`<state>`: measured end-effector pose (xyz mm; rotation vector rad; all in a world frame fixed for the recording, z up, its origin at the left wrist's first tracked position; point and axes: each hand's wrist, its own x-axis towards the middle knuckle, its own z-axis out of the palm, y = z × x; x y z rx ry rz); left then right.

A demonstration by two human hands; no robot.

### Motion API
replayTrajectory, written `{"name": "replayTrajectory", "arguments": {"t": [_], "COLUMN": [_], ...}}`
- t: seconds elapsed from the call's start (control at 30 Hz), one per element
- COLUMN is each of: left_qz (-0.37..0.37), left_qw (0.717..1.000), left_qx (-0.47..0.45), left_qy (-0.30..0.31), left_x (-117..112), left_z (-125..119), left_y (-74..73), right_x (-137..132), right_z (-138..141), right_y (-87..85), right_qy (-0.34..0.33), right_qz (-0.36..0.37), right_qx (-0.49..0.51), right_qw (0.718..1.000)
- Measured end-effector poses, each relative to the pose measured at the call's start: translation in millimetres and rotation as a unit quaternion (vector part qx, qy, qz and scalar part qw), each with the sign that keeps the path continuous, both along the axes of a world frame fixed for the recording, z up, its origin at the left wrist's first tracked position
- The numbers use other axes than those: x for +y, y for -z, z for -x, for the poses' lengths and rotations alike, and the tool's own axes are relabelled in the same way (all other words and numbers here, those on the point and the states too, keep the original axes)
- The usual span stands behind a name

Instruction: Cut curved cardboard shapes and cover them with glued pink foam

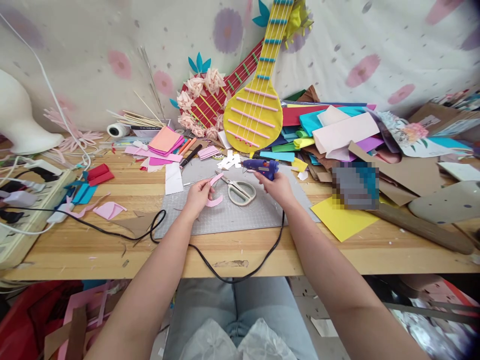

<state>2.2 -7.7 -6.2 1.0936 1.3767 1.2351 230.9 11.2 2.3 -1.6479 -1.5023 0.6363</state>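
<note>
My left hand (198,198) pinches a curled pink paper strip (215,202) over the grey cutting mat (221,223). In my right hand (278,186) is a blue glue gun (263,167), its nozzle pointing left; a black cord runs down from that side and loops off the table's front edge. Between both hands lie scissors (242,194) with pale handles, their blades toward the upper left. Small white paper pieces (229,160) are scattered just beyond the nozzle.
Two paper lutes, one yellow (253,117) and one red (210,102), lean at the back. Coloured paper sheets (345,127) pile up at right, above a yellow sheet (343,220). A power strip (33,215) with plugs stands at left; pink sheets (165,142) lie behind the mat.
</note>
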Motion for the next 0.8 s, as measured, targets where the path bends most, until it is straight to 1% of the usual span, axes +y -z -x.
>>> {"name": "replayTrajectory", "arguments": {"t": [0.07, 0.13, 0.2, 0.27, 0.33, 0.43, 0.5, 0.57, 0.63, 0.67, 0.7, 0.73, 0.77, 0.8], "left_qz": [0.016, 0.029, 0.034, 0.039, 0.048, 0.048, 0.041, 0.03, 0.016, 0.01, 0.006, 0.004, 0.005, 0.007], "left_qw": [0.999, 0.996, 0.992, 0.99, 0.987, 0.983, 0.977, 0.968, 0.961, 0.959, 0.959, 0.959, 0.961, 0.962], "left_qx": [-0.045, -0.088, -0.119, -0.137, -0.15, -0.176, -0.206, -0.244, -0.274, -0.281, -0.283, -0.281, -0.277, -0.272], "left_qy": [-0.007, -0.002, 0.003, -0.002, -0.012, -0.026, -0.034, -0.039, -0.04, -0.037, -0.031, -0.023, -0.015, -0.005], "left_x": [-1, -2, -4, -5, -5, -4, -2, 1, 3, 3, 4, 4, 3, 3], "left_z": [-1, -2, -2, -2, -2, 1, 3, 2, 0, -2, -4, -6, -9, -11], "left_y": [-1.6, -3.2, -4.5, -5.5, -6.0, -5.4, -3.8, -1.9, 0.0, 0.7, 1.3, 1.7, 2.0, 2.2], "right_x": [7, 13, 17, 21, 24, 26, 24, 17, 7, 1, -4, -8, -11, -12], "right_z": [-12, -24, -34, -40, -42, -44, -45, -45, -41, -37, -30, -22, -11, 1], "right_y": [1.7, 2.9, 3.9, 5.6, 8.7, 13.5, 12.2, 4.2, -10.2, -18.8, -27.3, -35.0, -41.3, -45.6], "right_qy": [0.055, 0.107, 0.143, 0.155, 0.151, 0.136, 0.144, 0.196, 0.274, 0.283, 0.272, 0.246, 0.188, 0.114], "right_qz": [0.001, 0.009, 0.027, 0.044, 0.05, 0.036, 0.0, -0.078, -0.19, -0.241, -0.275, -0.287, -0.272, -0.237], "right_qx": [-0.012, -0.052, -0.096, -0.126, -0.143, -0.145, -0.133, -0.12, -0.106, -0.099, -0.087, -0.069, -0.052, -0.033], "right_qw": [0.998, 0.993, 0.985, 0.979, 0.977, 0.979, 0.981, 0.97, 0.937, 0.923, 0.918, 0.923, 0.942, 0.964]}}
